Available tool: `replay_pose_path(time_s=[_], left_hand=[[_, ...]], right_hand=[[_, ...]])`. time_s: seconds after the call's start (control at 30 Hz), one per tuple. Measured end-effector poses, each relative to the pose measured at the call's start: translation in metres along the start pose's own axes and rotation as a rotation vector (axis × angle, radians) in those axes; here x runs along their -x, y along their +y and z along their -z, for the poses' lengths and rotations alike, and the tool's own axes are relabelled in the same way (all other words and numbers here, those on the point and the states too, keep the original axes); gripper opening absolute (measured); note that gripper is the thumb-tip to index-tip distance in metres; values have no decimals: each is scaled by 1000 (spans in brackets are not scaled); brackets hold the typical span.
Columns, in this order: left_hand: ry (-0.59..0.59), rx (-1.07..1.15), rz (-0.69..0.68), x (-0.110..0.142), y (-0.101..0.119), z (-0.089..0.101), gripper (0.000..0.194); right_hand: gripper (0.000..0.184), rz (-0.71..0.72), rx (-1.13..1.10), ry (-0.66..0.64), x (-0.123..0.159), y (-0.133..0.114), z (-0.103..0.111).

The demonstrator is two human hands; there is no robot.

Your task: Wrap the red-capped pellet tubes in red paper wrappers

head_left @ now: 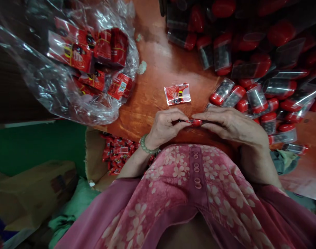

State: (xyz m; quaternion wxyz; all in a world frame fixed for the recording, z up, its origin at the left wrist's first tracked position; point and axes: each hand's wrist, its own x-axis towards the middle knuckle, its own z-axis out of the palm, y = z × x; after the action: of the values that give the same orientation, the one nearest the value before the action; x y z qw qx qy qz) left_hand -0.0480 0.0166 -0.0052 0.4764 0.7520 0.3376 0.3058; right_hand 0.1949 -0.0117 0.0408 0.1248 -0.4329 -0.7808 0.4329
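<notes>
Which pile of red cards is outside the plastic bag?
The pile lying by itself on the orange-brown table, just beyond the left hand; the others are inside the clear plastic bag.

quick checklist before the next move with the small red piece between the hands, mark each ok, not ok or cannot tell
1. Small shiny red piece held at both ends by left hand and right hand: ok
2. Piece fully visible for inspection: not ok, fingers cover its ends
3. Piece properly closed: cannot tell
4. Red printed paper cards on the orange-brown table, near the hands: ok
5. Clear plastic containers with red ends near the right hand: ok
6. Green beaded bracelet clear of the piece: ok, around left wrist
</notes>
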Motion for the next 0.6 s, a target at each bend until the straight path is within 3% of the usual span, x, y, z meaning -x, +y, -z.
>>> replay_pose_path(time_s=[0.3,0.5,0.6], left_hand=[[-86,68,129,-5,4,7,15],[-168,64,142,-8,10,15,36],[-169,29,169,-9,10,10,29]], right_hand=[[28,15,-79,39,-7,-1,-2],[25,11,-143,69,-8,-1,-5],[23,6,-103,83,-7,-3,-7]])
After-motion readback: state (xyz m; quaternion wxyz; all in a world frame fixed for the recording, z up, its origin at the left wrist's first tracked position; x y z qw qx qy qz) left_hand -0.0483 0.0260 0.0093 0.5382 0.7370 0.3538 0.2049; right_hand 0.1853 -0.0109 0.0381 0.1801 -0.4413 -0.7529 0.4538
